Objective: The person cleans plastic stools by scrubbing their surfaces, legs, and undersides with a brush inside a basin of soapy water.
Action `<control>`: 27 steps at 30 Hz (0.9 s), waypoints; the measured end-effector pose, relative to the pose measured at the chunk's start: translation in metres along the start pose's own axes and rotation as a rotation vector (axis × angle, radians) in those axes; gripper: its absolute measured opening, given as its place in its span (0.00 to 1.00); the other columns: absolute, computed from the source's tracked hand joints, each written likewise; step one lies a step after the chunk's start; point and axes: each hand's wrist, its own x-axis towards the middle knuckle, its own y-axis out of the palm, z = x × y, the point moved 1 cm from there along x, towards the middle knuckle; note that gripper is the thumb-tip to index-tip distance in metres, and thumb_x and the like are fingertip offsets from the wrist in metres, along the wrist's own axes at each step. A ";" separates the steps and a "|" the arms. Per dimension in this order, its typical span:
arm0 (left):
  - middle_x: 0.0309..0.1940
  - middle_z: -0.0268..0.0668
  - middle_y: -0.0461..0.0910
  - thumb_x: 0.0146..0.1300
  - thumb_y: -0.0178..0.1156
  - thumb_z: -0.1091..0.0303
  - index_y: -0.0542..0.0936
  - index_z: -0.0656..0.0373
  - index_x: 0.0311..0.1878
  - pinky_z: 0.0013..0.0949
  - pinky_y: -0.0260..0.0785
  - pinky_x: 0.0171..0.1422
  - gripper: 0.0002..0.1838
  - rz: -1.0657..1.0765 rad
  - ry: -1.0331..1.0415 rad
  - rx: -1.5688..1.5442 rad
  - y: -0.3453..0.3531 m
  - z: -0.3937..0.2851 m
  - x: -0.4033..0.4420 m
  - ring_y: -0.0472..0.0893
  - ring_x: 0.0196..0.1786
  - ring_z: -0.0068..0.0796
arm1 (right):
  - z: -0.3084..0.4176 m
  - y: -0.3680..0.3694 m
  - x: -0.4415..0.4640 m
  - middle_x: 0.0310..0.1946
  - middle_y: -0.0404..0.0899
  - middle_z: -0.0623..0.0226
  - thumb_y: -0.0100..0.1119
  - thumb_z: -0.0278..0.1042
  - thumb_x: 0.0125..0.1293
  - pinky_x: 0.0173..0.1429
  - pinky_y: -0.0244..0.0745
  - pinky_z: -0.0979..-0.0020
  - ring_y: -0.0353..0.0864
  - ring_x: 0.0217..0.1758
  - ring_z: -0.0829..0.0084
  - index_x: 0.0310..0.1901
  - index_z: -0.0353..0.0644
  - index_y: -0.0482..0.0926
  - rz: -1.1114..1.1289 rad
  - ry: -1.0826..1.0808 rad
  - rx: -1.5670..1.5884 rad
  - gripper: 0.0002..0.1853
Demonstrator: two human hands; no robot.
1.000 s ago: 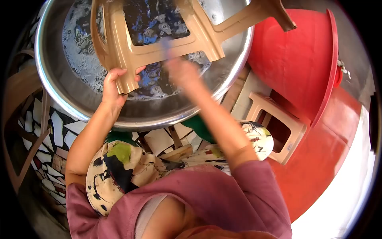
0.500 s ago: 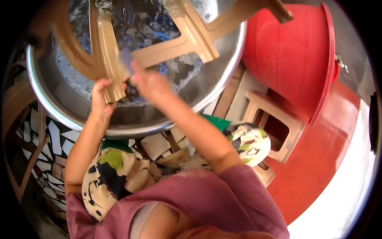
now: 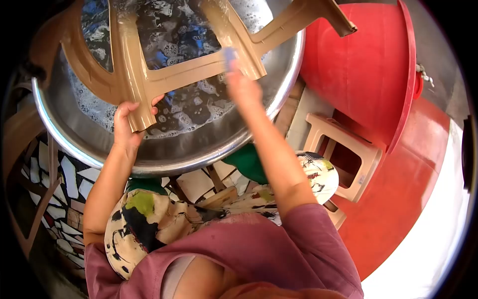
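A tan plastic stool (image 3: 189,70) is held tilted over a wide metal basin (image 3: 179,167) of foamy water (image 3: 174,117). My left hand (image 3: 128,119) is wrapped round the end of its near left leg. My right hand (image 3: 244,89) is closed on a small blue brush (image 3: 229,56), partly blurred, at the stool's right near leg. Which part of the brush touches the leg is too blurred to tell.
A large red tub (image 3: 358,65) lies tipped on its side at the right. Below it a small tan stool (image 3: 366,159) stands on the red floor (image 3: 398,199). Brown chair-like frames (image 3: 45,209) are at the left, over broken-tile paving (image 3: 69,177).
The brush in my right hand went left to the stool's left leg, then back right to the right leg. The stool and my left hand have shifted slightly left and down in view.
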 end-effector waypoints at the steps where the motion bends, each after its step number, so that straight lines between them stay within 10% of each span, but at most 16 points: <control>1: 0.59 0.53 0.69 0.49 0.52 0.69 0.61 0.70 0.65 0.35 0.71 0.42 0.36 -0.002 0.008 -0.007 0.001 0.001 -0.001 0.73 0.60 0.55 | -0.007 -0.024 0.004 0.27 0.82 0.56 0.40 0.53 0.71 0.40 0.75 0.55 0.82 0.34 0.54 0.36 0.41 0.80 -0.014 0.160 0.049 0.25; 7: 0.57 0.53 0.71 0.50 0.51 0.70 0.60 0.71 0.65 0.36 0.72 0.43 0.35 -0.223 -0.048 0.032 -0.008 0.004 0.004 0.73 0.60 0.55 | 0.064 0.042 -0.035 0.44 0.81 0.52 0.44 0.59 0.68 0.53 0.72 0.57 0.80 0.47 0.50 0.65 0.59 0.67 0.321 -0.372 0.123 0.27; 9: 0.57 0.54 0.71 0.50 0.51 0.71 0.60 0.72 0.65 0.36 0.72 0.43 0.35 -0.126 -0.125 0.048 -0.024 0.005 0.003 0.74 0.59 0.55 | 0.031 0.049 -0.014 0.44 0.81 0.54 0.40 0.57 0.70 0.55 0.71 0.57 0.79 0.49 0.52 0.65 0.58 0.67 0.001 -0.475 0.250 0.26; 10: 0.55 0.54 0.72 0.49 0.50 0.70 0.62 0.72 0.63 0.36 0.73 0.43 0.34 -0.074 -0.067 0.033 -0.012 0.002 0.001 0.75 0.58 0.53 | 0.019 0.011 0.002 0.43 0.82 0.54 0.39 0.54 0.71 0.56 0.71 0.56 0.80 0.49 0.53 0.64 0.54 0.69 0.222 -0.060 0.065 0.25; 12: 0.55 0.54 0.72 0.49 0.50 0.70 0.63 0.73 0.62 0.36 0.74 0.43 0.34 -0.013 0.005 0.004 -0.002 -0.002 -0.001 0.76 0.57 0.51 | -0.022 -0.036 0.019 0.43 0.81 0.51 0.41 0.48 0.70 0.50 0.74 0.56 0.80 0.49 0.53 0.64 0.53 0.67 -0.118 0.013 -0.067 0.23; 19: 0.55 0.56 0.73 0.48 0.50 0.70 0.63 0.75 0.61 0.35 0.75 0.43 0.34 -0.178 -0.034 0.133 -0.018 0.007 0.006 0.77 0.55 0.50 | 0.078 0.039 -0.038 0.43 0.82 0.53 0.50 0.54 0.67 0.55 0.73 0.62 0.80 0.49 0.55 0.67 0.61 0.66 0.281 -0.421 0.230 0.27; 20: 0.54 0.56 0.73 0.48 0.50 0.69 0.64 0.75 0.61 0.35 0.76 0.43 0.34 -0.096 -0.038 0.083 -0.017 0.005 0.004 0.77 0.55 0.50 | 0.064 0.043 -0.030 0.39 0.82 0.53 0.45 0.51 0.69 0.50 0.73 0.55 0.80 0.43 0.49 0.50 0.51 0.79 0.068 -0.409 0.247 0.19; 24: 0.56 0.55 0.71 0.49 0.51 0.70 0.62 0.74 0.63 0.34 0.76 0.43 0.35 -0.007 0.005 0.024 -0.002 -0.002 -0.001 0.76 0.57 0.51 | -0.037 -0.029 0.027 0.34 0.82 0.55 0.41 0.45 0.71 0.44 0.75 0.58 0.82 0.37 0.55 0.50 0.41 0.76 -0.174 -0.027 -0.141 0.19; 25: 0.58 0.55 0.69 0.49 0.51 0.71 0.60 0.73 0.65 0.34 0.76 0.43 0.36 0.006 -0.014 0.009 -0.003 -0.003 -0.001 0.74 0.59 0.55 | -0.033 -0.040 0.026 0.41 0.81 0.50 0.43 0.48 0.71 0.49 0.75 0.55 0.81 0.45 0.52 0.65 0.58 0.66 -0.109 0.060 -0.048 0.22; 27: 0.58 0.55 0.70 0.49 0.51 0.70 0.60 0.73 0.64 0.34 0.76 0.44 0.36 0.012 0.018 0.047 -0.003 -0.002 0.002 0.74 0.58 0.56 | -0.002 0.000 0.012 0.40 0.82 0.50 0.43 0.48 0.70 0.51 0.74 0.55 0.81 0.45 0.52 0.66 0.60 0.65 0.078 -0.059 0.023 0.23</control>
